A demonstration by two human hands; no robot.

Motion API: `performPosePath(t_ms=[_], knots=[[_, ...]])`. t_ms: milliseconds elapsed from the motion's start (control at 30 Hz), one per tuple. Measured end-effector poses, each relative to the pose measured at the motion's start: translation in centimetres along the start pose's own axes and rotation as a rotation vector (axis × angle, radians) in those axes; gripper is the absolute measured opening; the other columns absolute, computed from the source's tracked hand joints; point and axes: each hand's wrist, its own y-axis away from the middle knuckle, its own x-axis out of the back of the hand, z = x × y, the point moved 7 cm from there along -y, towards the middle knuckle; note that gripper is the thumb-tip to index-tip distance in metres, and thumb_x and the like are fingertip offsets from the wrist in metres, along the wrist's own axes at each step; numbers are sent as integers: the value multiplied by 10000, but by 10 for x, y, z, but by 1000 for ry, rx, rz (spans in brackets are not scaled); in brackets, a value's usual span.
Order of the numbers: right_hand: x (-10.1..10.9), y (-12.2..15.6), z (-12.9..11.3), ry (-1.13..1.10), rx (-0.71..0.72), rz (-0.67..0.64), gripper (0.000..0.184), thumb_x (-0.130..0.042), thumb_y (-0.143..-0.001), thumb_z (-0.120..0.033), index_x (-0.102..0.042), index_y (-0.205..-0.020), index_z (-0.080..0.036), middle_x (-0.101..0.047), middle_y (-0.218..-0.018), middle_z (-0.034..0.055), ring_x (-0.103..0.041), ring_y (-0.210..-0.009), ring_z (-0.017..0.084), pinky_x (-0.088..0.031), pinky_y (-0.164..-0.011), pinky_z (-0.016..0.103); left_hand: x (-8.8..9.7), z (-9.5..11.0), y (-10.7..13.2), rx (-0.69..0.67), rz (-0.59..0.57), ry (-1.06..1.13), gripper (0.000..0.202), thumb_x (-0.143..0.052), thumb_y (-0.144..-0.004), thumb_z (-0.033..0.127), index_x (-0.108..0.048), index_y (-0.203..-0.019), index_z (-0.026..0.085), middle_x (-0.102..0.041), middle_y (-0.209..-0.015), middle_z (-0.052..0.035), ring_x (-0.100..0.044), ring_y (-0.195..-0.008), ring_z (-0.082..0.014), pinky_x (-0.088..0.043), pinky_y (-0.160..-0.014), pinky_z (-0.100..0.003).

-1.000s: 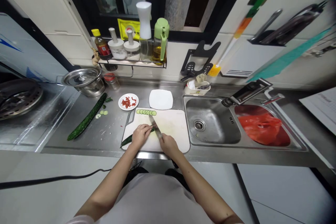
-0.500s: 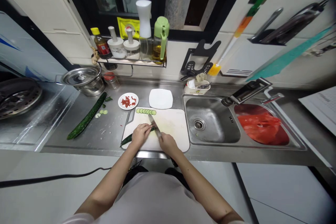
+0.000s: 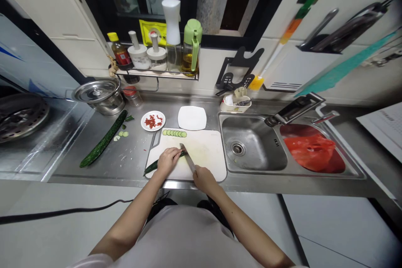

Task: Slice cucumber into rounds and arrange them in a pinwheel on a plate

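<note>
My left hand [image 3: 168, 160] is curled over a dark green cucumber [image 3: 151, 168] lying on the white cutting board [image 3: 207, 155]. My right hand [image 3: 203, 178] grips a knife [image 3: 187, 158] by its handle, the blade angled up and left with its tip at the cucumber's cut end beside my left fingers. A row of several cucumber slices [image 3: 175, 133] lies along the board's far edge.
A whole cucumber [image 3: 103, 140] and a few slices lie on the steel counter to the left. A small plate of chopped red chilli [image 3: 153, 120] and an empty white plate [image 3: 192, 117] sit behind the board. The sink [image 3: 253, 150] is right; a red bag [image 3: 312, 153] fills the second basin.
My right hand has drawn back toward me and slightly right, pulling the knife along the cucumber's end. My left hand stays on the cucumber.
</note>
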Motion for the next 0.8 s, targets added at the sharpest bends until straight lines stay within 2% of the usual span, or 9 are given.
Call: performPosePath(t_ms=[333,800], knots=[[1,-1,-1,4,-2,-14,286,-366,-912,-155,-606,-1057,-97,-680,-999,172,-644,-922,235,-405,-724,290,3,1,1,-71,84,4,228,-502,-923,282,-708,-1013,244,-707,-1002,-31,-613,-953,-177,-496,-867,-319],[3,-21,-13,44,-12,-8,317,-354,-905,-155,-592,-1105,-96,-673,-1043,175,-643,-969,254,-450,-758,313,2,0,1,-71,81,-7,219,-510,-920,281,-707,-1009,249,-705,-1006,-27,-617,-955,-173,-491,-877,-314]])
